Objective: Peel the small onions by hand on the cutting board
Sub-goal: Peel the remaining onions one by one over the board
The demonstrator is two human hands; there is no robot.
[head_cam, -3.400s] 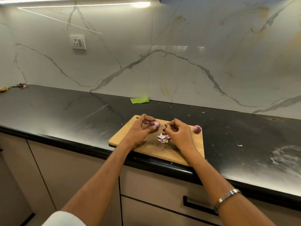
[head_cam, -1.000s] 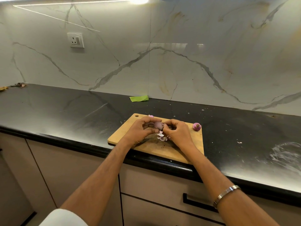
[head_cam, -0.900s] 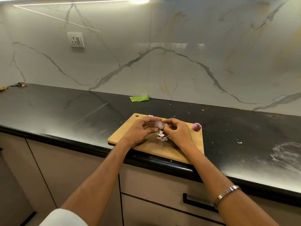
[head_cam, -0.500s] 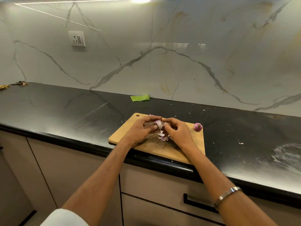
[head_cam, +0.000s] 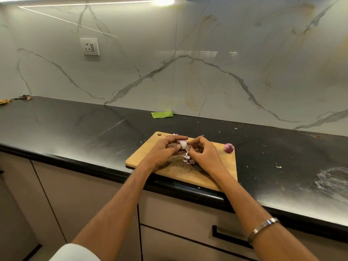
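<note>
1. Head view, looking down at a black counter (head_cam: 75, 129) against a marble-patterned wall. A wooden cutting board (head_cam: 222, 172) lies at the counter's near edge, and both of the person's bare forearms reach over it.
2. The left hand (head_cam: 162, 151) holds a small onion (head_cam: 182, 144) just above the middle of the board. Its fingers (head_cam: 178, 138) curl over the top and the thumb presses the near side. The part that shows is pale and glossy, so it looks mostly peeled.
3. The right hand (head_cam: 205, 153) is up against the onion's right side, fingers bent tightly inward. It seems to pinch a strip of purple skin (head_cam: 187, 150) hanging from the onion, though the fingertips are too small to see for certain.
4. A heap of loose peelings (head_cam: 188, 160) lies on the board directly beneath the two hands.
5. A second small onion (head_cam: 229, 148), unpeeled and purple, sits near the board's far right edge, well apart from the hands.
6. Likely handling: the onion is light, firm and round, and its bared flesh is probably slippery, so it wants a cupped hold around the body. The dry skin is thin and tears easily; it is best taken at a loose edge near the root or tip and pulled along the bulb.
7. A green scrap (head_cam: 162, 114) lies on the counter at the foot of the wall, and a wall socket (head_cam: 90, 46) is up to the left.
</note>
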